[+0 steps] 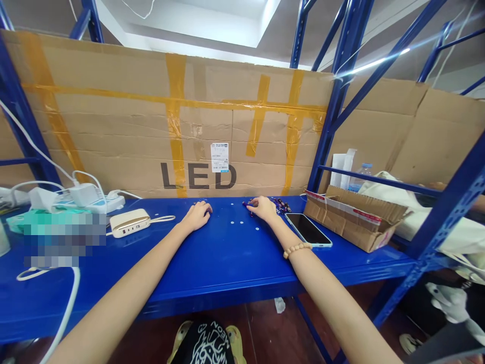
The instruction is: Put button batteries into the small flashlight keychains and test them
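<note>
My forearms (113, 308) are reaching across the tabletop (227, 268), my left grip (197, 215) and right grip (263, 208) curling narrow near small dark pieces (282, 205), anything held hidden

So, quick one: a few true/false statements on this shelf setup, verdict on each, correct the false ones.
1. The smartphone lies flat on the blue steel shelf, right of the right hand. True.
2. The bead bracelet is on the left wrist. False: it is on the right wrist.
3. The left hand grips the power bank. False: the power bank lies apart, left of that hand.
4. Small white discs lie on the shelf between the hands. True.
5. The open cardboard box sits on the floor. False: it sits on the shelf, at the right.
</note>
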Demonstrator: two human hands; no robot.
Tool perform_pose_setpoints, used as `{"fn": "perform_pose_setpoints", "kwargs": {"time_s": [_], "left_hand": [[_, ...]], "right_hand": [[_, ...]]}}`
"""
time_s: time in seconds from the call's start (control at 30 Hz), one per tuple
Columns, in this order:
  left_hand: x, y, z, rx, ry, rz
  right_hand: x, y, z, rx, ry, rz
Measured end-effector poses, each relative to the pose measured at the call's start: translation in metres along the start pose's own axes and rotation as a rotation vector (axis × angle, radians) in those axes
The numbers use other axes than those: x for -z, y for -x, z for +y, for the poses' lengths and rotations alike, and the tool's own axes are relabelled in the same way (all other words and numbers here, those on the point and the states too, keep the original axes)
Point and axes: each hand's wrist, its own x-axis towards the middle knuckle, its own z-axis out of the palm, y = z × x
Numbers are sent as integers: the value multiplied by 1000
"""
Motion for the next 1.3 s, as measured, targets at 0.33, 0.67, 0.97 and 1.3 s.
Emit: {"fn": "perform_pose_setpoints", "kwargs": {"time_s": [0.33, 0.67, 0.97, 1.3], "left_hand": [[-4, 0, 11, -83, 83, 42], [5, 5, 20, -27, 172, 22], [7, 9, 23, -165, 171, 25], [6, 9, 24, -303, 60, 27]], "right_hand": [[-10, -2, -22, 81, 123, 7], [-20, -3, -27, 246, -132, -147], [-23, 19, -41, 536, -286, -180], [-25, 22, -42, 630, -463, -206]]}}
